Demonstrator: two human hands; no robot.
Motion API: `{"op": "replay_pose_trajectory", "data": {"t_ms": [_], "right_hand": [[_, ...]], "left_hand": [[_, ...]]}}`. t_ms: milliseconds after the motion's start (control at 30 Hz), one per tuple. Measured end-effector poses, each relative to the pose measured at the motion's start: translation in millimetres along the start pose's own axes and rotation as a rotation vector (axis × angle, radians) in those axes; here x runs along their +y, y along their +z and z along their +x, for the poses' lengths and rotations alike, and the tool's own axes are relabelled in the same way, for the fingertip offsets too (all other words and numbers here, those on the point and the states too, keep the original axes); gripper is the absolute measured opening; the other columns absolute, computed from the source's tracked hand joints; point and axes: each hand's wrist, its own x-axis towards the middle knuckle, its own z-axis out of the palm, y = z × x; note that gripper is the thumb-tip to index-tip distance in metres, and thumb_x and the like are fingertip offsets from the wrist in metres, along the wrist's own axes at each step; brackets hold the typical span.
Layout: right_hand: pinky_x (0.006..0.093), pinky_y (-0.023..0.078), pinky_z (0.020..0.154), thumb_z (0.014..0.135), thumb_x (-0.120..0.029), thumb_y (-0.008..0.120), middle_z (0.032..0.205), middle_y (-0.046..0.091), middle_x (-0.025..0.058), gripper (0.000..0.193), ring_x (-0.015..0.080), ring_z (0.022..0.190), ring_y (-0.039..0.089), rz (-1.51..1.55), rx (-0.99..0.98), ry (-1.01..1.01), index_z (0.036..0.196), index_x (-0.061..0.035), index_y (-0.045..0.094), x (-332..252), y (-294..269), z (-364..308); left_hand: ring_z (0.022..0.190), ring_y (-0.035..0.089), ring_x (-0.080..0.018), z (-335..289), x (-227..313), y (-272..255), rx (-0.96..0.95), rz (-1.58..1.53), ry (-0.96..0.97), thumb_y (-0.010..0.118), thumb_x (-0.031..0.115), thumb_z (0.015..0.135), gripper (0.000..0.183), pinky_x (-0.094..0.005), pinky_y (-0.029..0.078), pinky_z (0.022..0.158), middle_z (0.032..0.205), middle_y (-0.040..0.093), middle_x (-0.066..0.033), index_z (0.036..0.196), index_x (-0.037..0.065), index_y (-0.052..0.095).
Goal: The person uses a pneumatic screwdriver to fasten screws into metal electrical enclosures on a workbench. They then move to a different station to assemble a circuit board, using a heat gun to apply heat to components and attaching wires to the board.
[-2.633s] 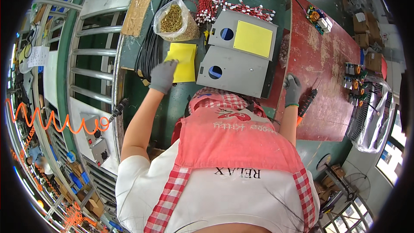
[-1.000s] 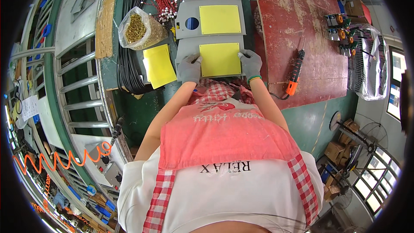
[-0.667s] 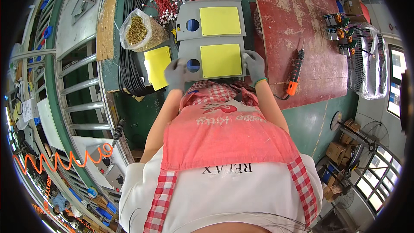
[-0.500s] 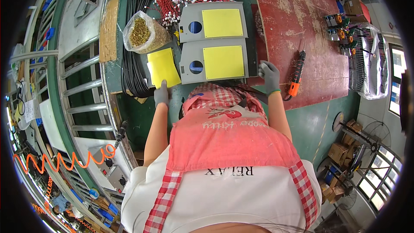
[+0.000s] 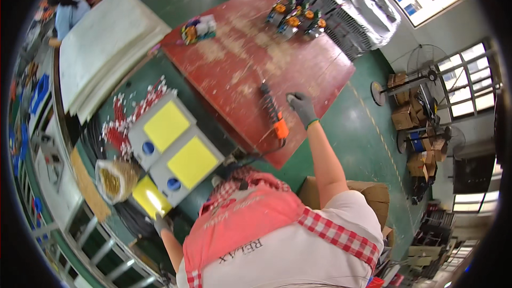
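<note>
My left hand (image 5: pixel 162 225), in a grey glove, grips the near edge of a small stack of yellow sheets (image 5: pixel 145 194). Beside that stack lie two grey metal panels (image 5: pixel 207 166), each with a yellow sheet (image 5: pixel 188 161) on it and a round hole showing blue. My right hand (image 5: pixel 303 109), gloved too, is over the red tabletop (image 5: pixel 234 69) with its fingers curled in; whether anything small is between them cannot be made out. Just left of it lies an orange and black electric screwdriver (image 5: pixel 274 113), apart from the hand.
A bag of small brass-coloured parts (image 5: pixel 118 181) and bundles of red wires with white connectors (image 5: pixel 118 128) lie by the panels. Circuit assemblies (image 5: pixel 296 18) stand at the red table's far end. White boards (image 5: pixel 106 48) are stacked far left, near a person (image 5: pixel 70 9).
My view has turned to the right. The right hand has reached out from beside the panels to over the red table, near the screwdriver. The left hand stays at the yellow stack.
</note>
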Motion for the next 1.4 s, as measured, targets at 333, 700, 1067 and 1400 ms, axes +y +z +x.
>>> {"op": "replay_pose_trajectory", "data": {"t_ms": [333, 700, 1067, 1400], "right_hand": [[0.0382, 0.046, 0.078, 0.085, -0.041, 0.056, 0.101, 0.063, 0.0169, 0.046, 0.0313, 0.091, 0.061, -0.388, 0.284, -0.446, 0.118, -0.0076, 0.053, -131.7, -89.3, 353.8], [0.0439, 0.046, 0.067, 0.090, -0.025, 0.051, 0.082, 0.060, 0.0190, 0.022, 0.0371, 0.078, 0.060, -0.678, 0.322, -0.937, 0.096, -0.0058, 0.058, -157.6, -31.4, 289.2], [0.0305, 0.046, 0.055, 0.087, -0.017, 0.059, 0.066, 0.058, 0.0122, 0.014, 0.0224, 0.057, 0.060, 0.041, -0.585, -1.021, 0.090, -0.0040, 0.063, -303.9, 102.0, -22.1], [0.0347, 0.040, 0.094, 0.071, -0.045, 0.074, 0.126, 0.049, 0.0138, 0.079, 0.0228, 0.116, 0.048, 0.009, -1.147, -0.479, 0.130, -0.0036, 0.043, -145.9, 202.6, -102.1]], "left_hand": [[0.041, 0.045, -0.0138, -124.1, 64.5, 47.8, 0.004, 0.264, 0.091, 0.049, 0.030, 0.087, 0.031, -0.0256, 0.032, 0.036, 0.055, 0.052, -0.0068, 0.079, 0.001, 0.054], [0.076, 0.059, -0.0365, -242.2, 141.0, 132.4, -0.143, 1.260, 1.018, 0.057, 0.024, 0.084, 0.022, -0.0445, 0.046, 0.068, 0.078, 0.061, -0.0178, 0.085, 0.004, 0.063], [0.092, 0.058, -0.0285, -427.1, 242.7, 281.3, -0.488, 0.533, 2.032, 0.057, 0.015, 0.085, 0.024, -0.0414, 0.042, 0.092, 0.096, 0.061, -0.0118, 0.106, 0.004, 0.056], [0.055, 0.040, -0.0093, -360.6, 229.7, 174.9, -0.504, -0.228, 1.129, 0.039, 0.023, 0.097, 0.025, -0.0245, 0.035, 0.053, 0.066, 0.043, 0.0000, 0.091, 0.001, 0.050]]}}
